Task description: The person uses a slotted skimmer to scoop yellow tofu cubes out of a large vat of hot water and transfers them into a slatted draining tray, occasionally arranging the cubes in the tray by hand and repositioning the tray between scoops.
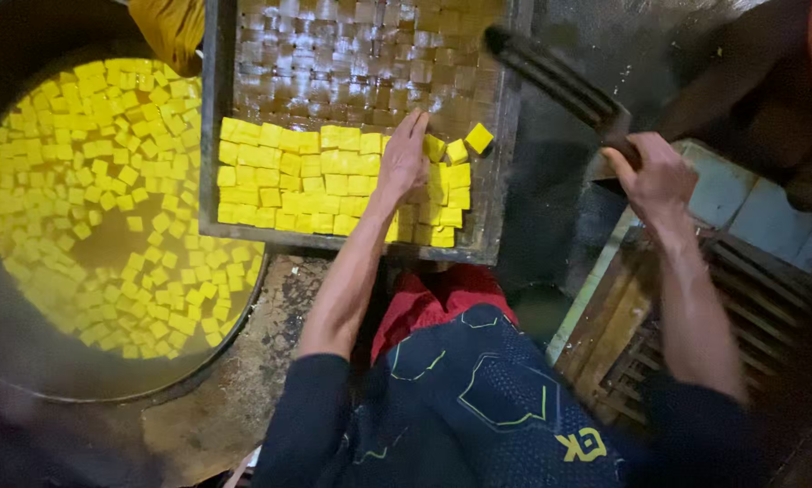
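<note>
head cam | looks steeply down | close over tray [214,136] and lap

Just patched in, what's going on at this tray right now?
A person's left hand rests on rows of yellow cubes in a woven-bottomed tray; only the near part is filled. The right hand grips a dark slatted scoop held over the tray's far right corner. At left, a big round pan holds more yellow cubes floating in yellow liquid.
</note>
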Motion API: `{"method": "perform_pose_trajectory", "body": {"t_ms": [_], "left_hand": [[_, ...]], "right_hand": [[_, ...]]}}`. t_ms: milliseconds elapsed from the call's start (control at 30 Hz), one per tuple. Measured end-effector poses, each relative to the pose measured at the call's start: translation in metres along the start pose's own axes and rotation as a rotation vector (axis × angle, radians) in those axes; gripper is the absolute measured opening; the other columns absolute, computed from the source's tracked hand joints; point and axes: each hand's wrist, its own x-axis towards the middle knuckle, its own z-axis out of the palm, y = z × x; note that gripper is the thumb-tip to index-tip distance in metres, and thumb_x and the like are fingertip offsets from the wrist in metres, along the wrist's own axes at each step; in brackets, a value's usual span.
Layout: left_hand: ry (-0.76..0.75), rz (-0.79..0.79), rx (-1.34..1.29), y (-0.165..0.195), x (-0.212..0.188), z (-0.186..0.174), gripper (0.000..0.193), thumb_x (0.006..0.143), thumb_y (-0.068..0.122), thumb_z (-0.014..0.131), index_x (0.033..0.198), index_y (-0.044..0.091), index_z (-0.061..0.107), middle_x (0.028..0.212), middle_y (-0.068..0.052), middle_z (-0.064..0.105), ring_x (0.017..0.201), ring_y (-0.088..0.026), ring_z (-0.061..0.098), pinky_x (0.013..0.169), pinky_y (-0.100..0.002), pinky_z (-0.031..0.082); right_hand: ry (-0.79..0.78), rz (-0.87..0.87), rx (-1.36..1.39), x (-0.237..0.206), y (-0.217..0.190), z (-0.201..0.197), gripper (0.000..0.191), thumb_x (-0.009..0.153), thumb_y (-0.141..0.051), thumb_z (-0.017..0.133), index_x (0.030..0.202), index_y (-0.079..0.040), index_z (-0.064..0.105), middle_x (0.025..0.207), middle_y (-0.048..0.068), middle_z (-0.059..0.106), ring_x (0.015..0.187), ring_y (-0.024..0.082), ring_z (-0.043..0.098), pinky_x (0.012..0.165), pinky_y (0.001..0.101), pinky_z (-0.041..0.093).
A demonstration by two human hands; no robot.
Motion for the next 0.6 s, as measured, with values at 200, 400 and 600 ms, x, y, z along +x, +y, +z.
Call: {"method": "perform_pose_trajectory", "body": {"t_ms": [200,400,600], "left_hand": [[-0.388,-0.102,0.451,0.017,0.011,-0.005,0.047,0.088,0.015,0.062,0.133,0.001,0.056,0.134,-0.018,0.06,0.141,-0.039,0.048,0.124,-0.063,0.023],[-0.066,-0.118,0.241,0.062,0.05,0.031,0.044,0.083,0.033,0.066,0.117,0.005,0.061,0.128,-0.021,0.06,0.125,-0.044,0.05,0.105,-0.073,0.025],[0.076,0.058,-0.116,0.047,0.068,0.051,0.02,0.073,0.039,0.063,0.086,0.024,0.06,0.093,-0.003,0.056,0.095,-0.028,0.056,0.085,-0.053,0.042]], "right_hand": [[-0.009,0.421,0.224,-0.11,0.024,0.012,0.034,0.108,-0.037,0.074,0.119,-0.005,0.076,0.106,0.014,0.077,0.086,0.022,0.072,0.074,0.0384,0.058],[0.059,0.62,0.274,-0.165,0.027,0.046,0.043,0.102,-0.034,0.079,0.121,0.005,0.074,0.105,0.022,0.074,0.094,0.031,0.072,0.085,0.0433,0.056],[-0.128,0.796,0.393,-0.137,-0.014,0.043,0.036,0.106,-0.033,0.068,0.116,0.001,0.073,0.096,0.014,0.073,0.078,0.024,0.067,0.071,0.0431,0.054]]}}
